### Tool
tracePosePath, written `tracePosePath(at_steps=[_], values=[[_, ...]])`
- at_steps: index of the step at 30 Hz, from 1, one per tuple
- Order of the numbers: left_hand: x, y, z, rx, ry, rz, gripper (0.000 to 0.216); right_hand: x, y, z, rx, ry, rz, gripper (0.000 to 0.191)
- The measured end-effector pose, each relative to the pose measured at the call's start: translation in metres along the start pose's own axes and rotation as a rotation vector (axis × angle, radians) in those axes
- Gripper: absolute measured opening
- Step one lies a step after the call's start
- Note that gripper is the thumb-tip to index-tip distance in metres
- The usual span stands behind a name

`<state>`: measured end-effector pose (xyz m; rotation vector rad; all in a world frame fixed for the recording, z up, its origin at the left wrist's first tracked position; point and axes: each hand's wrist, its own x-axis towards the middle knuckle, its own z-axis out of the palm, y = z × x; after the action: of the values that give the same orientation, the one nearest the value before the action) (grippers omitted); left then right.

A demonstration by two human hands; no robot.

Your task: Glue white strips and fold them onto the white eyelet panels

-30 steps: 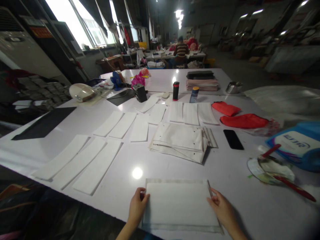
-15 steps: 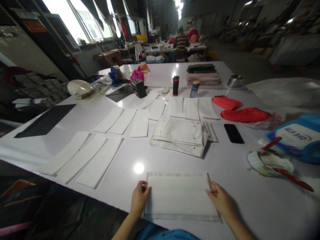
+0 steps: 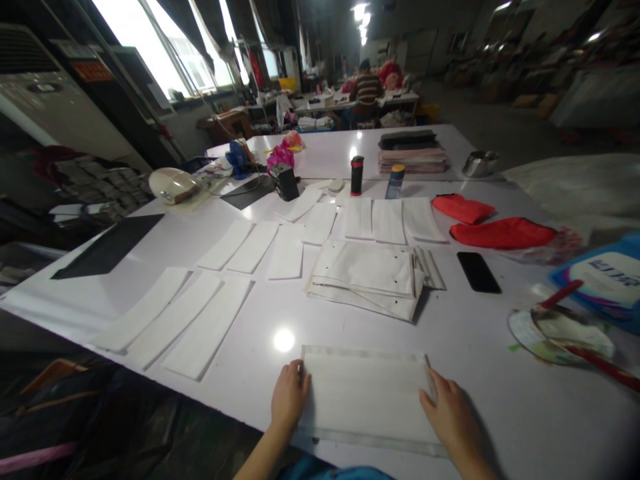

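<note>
At the bench's [image 3: 250, 373] near edge, I have the fingers [image 3: 291, 372] of my left hand [image 3: 289, 400] and right hand [image 3: 451, 410] clamped on opposite ends of a white panel [image 3: 367, 393], seemingly to keep it flat.

I'm looking into a workshop, most likely one for sewing or cutting cloth. A broad white worktop [image 3: 450, 327] carries rows of flat white pieces [image 3: 213, 327], a neat pile of pink sheets [image 3: 413, 161] and a messy tub [image 3: 570, 333] with red-handled tools. Further back I see a person in a striped top [image 3: 367, 90] seated at another worktop [image 3: 400, 100]. Stacked bundles [image 3: 95, 183] stand at the left, ceiling lights [image 3: 361, 13] run down the hall, and tall windows [image 3: 145, 40] line one wall.
</note>
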<state>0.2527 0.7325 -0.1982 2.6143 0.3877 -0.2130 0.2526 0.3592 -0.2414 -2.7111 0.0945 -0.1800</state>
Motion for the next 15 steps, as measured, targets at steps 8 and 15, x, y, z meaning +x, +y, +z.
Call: tracePosePath(at_steps=[8,15], values=[[0.027,0.015,-0.01,-0.061,-0.073,-0.059,0.032,-0.002,0.003,0.005,0.015,-0.003,-0.058,0.044],[0.039,0.022,-0.017,-0.105,-0.136,-0.137,0.023,-0.001,-0.003,-0.002,-0.166,-0.102,-0.013,0.039]])
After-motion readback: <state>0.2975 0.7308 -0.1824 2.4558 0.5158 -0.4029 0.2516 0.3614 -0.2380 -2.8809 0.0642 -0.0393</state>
